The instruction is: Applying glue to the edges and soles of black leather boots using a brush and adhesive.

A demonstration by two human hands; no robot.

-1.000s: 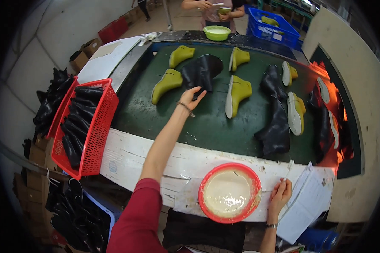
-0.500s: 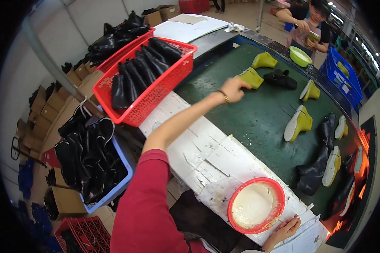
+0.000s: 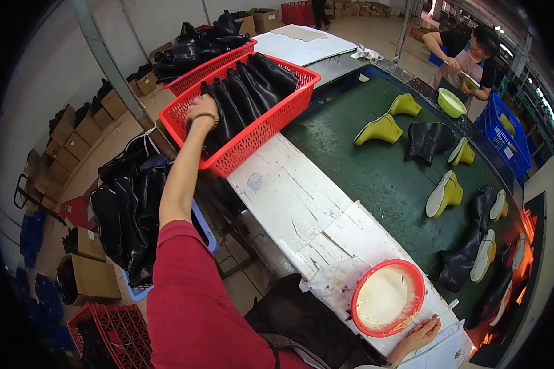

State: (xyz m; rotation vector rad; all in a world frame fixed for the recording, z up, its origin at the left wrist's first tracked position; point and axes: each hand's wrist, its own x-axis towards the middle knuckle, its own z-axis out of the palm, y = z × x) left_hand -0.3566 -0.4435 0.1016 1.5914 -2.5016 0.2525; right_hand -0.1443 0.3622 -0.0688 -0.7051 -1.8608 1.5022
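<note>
1. The left hand (image 3: 202, 114) reaches into the red basket (image 3: 261, 132), against the black boots (image 3: 260, 88) at its near short end. Its fingers point down and are partly hidden, so I cannot tell whether they are apart or clamped on a boot.

2. The right hand (image 3: 421, 335) is by the right end of the white surface (image 3: 289, 203); its fingers appear closed on a thin white stick (image 3: 453, 303), beside the red basin (image 3: 386, 298).

3. What could go wrong: the boots are packed side by side, so lifting one could drag its neighbour along or scuff the leather.

4. The basket reaches past the left end of the white surface, and its support is mostly hidden; a hard pull might shift or tip it.

5. The basin of cream-coloured liquid stands close to the near edge, just beside the right hand. If the body turns left, that forearm could nudge it and spill onto the papers (image 3: 437, 350).

6. The boots' long axes lie across the basket, roughly parallel to its short ends. Their narrower ends point to the outer long rim, the broader ones to the rim facing the green surface (image 3: 332, 166).
</note>
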